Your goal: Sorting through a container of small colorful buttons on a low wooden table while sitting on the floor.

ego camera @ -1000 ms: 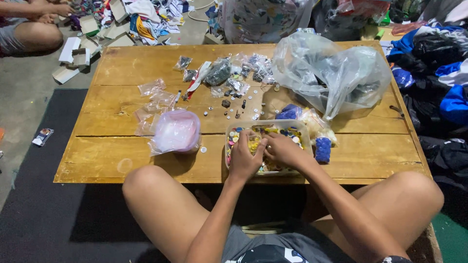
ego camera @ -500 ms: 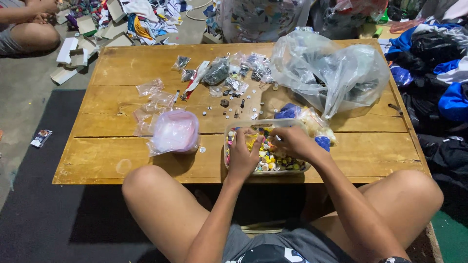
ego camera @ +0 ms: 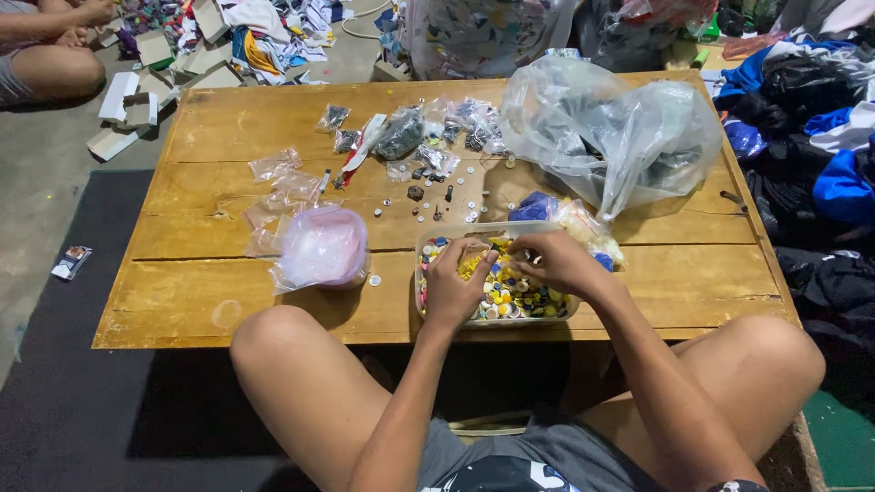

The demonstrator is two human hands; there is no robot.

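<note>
Head view: a clear rectangular plastic tub (ego camera: 497,273) heaped with small yellow, white and dark buttons sits at the near edge of the low wooden counter (ego camera: 228,301). Left hand (ego camera: 453,284), fingers curled, and right hand (ego camera: 554,262), fingertips pinched together, both dig into it. A pink plastic bag (ego camera: 321,248) lies just left.

The person is sitting cross-legged, bare knees spreading wide to either side. Both forearms are reaching forward from the lap and drawing in toward each other. The left hand (ego camera: 453,284) is curling palm-down, knuckles up, its fingers (ego camera: 474,258) bending in toward the thumb as if pinching. The right hand (ego camera: 553,261) is lying just beside it, also palm-down, with its fingers (ego camera: 521,244) pointing left toward the other hand's fingertips. The two hands are nearly touching at the fingertips. Both wrists are staying low and fairly straight.
</note>
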